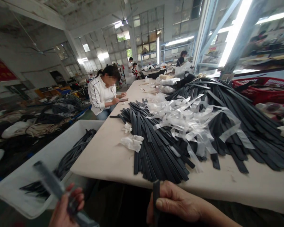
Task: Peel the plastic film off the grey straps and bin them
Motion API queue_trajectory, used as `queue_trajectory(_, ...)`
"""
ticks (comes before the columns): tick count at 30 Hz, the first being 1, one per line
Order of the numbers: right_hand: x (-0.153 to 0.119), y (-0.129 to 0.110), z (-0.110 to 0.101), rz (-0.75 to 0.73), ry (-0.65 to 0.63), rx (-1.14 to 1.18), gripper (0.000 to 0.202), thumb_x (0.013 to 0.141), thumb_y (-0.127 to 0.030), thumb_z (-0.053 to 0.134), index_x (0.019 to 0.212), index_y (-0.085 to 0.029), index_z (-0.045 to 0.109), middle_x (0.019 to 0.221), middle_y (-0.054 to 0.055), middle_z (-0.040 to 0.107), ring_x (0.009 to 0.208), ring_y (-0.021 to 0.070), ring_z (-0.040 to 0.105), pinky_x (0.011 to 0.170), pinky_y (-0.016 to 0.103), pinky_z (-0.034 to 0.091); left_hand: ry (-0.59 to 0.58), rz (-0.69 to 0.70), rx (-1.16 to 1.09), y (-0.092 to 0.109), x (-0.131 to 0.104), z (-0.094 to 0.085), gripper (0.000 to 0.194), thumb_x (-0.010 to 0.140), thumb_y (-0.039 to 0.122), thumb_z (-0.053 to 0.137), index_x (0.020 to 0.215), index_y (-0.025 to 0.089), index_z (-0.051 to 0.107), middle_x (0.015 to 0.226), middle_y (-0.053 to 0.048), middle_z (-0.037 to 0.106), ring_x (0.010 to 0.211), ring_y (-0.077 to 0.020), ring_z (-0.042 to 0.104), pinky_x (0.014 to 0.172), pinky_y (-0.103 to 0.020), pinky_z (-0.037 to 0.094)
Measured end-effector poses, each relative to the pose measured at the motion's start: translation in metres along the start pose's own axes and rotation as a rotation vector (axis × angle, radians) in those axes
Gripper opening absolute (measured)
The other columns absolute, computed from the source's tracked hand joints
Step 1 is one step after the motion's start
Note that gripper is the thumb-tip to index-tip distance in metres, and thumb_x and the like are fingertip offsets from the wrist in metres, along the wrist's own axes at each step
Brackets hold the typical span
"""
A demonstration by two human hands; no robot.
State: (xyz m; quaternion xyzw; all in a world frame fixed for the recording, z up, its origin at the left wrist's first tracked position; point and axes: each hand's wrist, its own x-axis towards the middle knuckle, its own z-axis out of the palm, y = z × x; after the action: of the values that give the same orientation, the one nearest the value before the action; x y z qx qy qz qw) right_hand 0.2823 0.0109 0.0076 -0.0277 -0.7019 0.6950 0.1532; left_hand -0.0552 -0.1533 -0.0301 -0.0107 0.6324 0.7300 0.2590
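At the lower left, my left hand (59, 212) is closed on a dark strip (48, 179) that looks greyish and shiny; motion blurs it. My right hand (180, 201) pinches a black strip (156, 192) upright between thumb and fingers, just below the table's near edge. Beyond it, a fanned pile of black strips (156, 151) lies on the table (99, 151). Crumpled clear plastic film strips (186, 116) cover part of that pile. A second, larger heap of black strips (246, 116) spreads to the right.
A white bin (11, 179) with black strips inside stands left of the table. A person in a white jacket (97, 91) sits at the table's far left side, holding a phone. A red basket (272, 85) sits at the right. Bundles (47, 126) cover the floor at left.
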Motion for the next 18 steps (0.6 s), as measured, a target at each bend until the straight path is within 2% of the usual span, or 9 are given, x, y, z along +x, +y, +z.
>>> queue_trajectory(2, 0.011, -0.002, -0.006, -0.014, 0.079, 0.051, 0.058, 0.098, -0.061, 0.046, 0.105, -0.012, 0.076, 0.112, 0.015, 0.071, 0.102, 0.024, 0.067, 0.091, 0.035, 0.049, -0.276, 0.011, 0.092, -0.002, -0.029, 0.034, 0.055, 0.056, 0.053, 0.087, 0.098, 0.023, 0.068, 0.073, -0.001, 0.073, 0.062, -0.0183, 0.062, 0.051, -0.026, 0.05)
queue_trajectory(5, 0.029, -0.002, -0.022, -0.048, 0.225, 0.09, 0.044, 0.096, -0.056, 0.055, 0.107, -0.018, 0.075, 0.146, 0.012, 0.053, 0.133, 0.029, 0.05, 0.112, 0.043, 0.034, -0.693, -0.011, 0.227, -0.019, -0.06, 0.075, 0.052, 0.071, 0.058, 0.078, 0.102, 0.017, 0.066, 0.069, -0.003, 0.069, 0.055, -0.0147, 0.058, 0.048, -0.024, 0.043)
queue_trajectory(8, 0.042, -0.002, -0.039, -0.119, 0.342, 0.15, 0.042, 0.094, -0.057, 0.058, 0.103, -0.02, 0.076, 0.154, 0.009, 0.045, 0.145, 0.0294, 0.035, 0.118, 0.045, 0.025, -1.001, -0.118, 0.33, -0.039, -0.076, 0.096, 0.048, 0.081, 0.06, 0.068, 0.1, 0.015, 0.066, 0.071, -0.005, 0.069, 0.054, -0.0143, 0.059, 0.049, -0.023, 0.04)
queue_trajectory(10, 0.046, -0.006, -0.047, -0.171, 0.381, 0.223, 0.041, 0.092, -0.058, 0.061, 0.101, -0.02, 0.075, 0.153, 0.009, 0.046, 0.144, 0.0292, 0.036, 0.117, 0.045, 0.027, -1.143, -0.187, 0.391, -0.048, -0.082, 0.103, 0.047, 0.084, 0.06, 0.065, 0.098, 0.015, 0.067, 0.071, -0.006, 0.069, 0.053, -0.0141, 0.058, 0.048, -0.023, 0.037)
queue_trajectory(12, 0.047, -0.013, -0.052, -0.203, 0.402, 0.277, 0.041, 0.09, -0.057, 0.064, 0.1, -0.019, 0.075, 0.147, 0.011, 0.053, 0.139, 0.0293, 0.044, 0.115, 0.045, 0.031, -1.245, -0.228, 0.457, -0.052, -0.086, 0.107, 0.044, 0.087, 0.057, 0.062, 0.099, 0.015, 0.068, 0.072, -0.007, 0.07, 0.055, -0.0149, 0.06, 0.049, -0.023, 0.038)
queue_trajectory(14, 0.048, -0.02, -0.051, -0.225, 0.437, 0.259, 0.038, 0.092, -0.054, 0.063, 0.102, -0.019, 0.076, 0.137, 0.011, 0.062, 0.133, 0.0277, 0.051, 0.115, 0.045, 0.032, -1.286, -0.215, 0.481, -0.053, -0.088, 0.111, 0.044, 0.088, 0.056, 0.061, 0.104, 0.015, 0.07, 0.083, -0.01, 0.073, 0.064, -0.0184, 0.064, 0.056, -0.026, 0.044)
queue_trajectory(16, 0.048, -0.024, -0.044, -0.208, 0.484, 0.168, 0.039, 0.094, -0.052, 0.06, 0.104, -0.018, 0.076, 0.132, 0.01, 0.065, 0.128, 0.0257, 0.055, 0.114, 0.044, 0.033, -1.253, -0.124, 0.417, -0.05, -0.088, 0.117, 0.051, 0.086, 0.059, 0.062, 0.114, 0.017, 0.07, 0.101, -0.013, 0.074, 0.082, -0.0247, 0.067, 0.07, -0.032, 0.05)
queue_trajectory(18, 0.051, -0.026, -0.034, -0.143, 0.484, 0.082, 0.045, 0.093, -0.057, 0.058, 0.108, -0.018, 0.075, 0.137, 0.009, 0.062, 0.117, 0.0249, 0.061, 0.106, 0.042, 0.042, -1.215, -0.01, 0.313, -0.045, -0.089, 0.125, 0.064, 0.08, 0.063, 0.066, 0.127, 0.019, 0.065, 0.119, -0.014, 0.07, 0.101, -0.0313, 0.065, 0.086, -0.037, 0.051)
